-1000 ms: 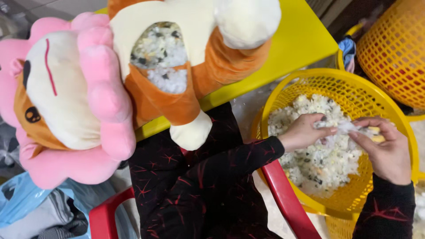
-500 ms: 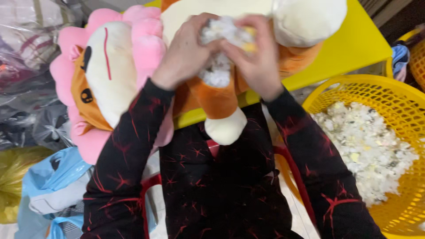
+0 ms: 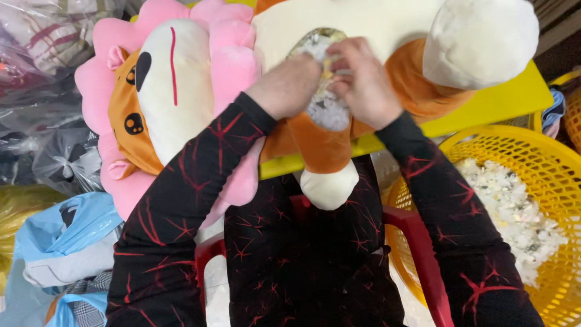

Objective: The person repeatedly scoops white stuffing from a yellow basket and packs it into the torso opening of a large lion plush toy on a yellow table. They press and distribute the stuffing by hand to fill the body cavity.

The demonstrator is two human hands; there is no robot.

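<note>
Both hands, left hand [image 3: 287, 85] and right hand [image 3: 363, 85], pressed shredded foam stuffing [image 3: 325, 108] into the plush lion [image 3: 181, 91] on the yellow bench [image 3: 484, 103], fingers pinched narrow on clumps. Stuffing looked light, soft, crumbly; best taken in loose handfuls.

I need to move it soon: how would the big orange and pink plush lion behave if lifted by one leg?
The orange and pink plush lion would probably sag, being soft fabric. It likely feels light for its bulk. Loose white stuffing could spill from the open seam under the left hand and right hand.
</note>
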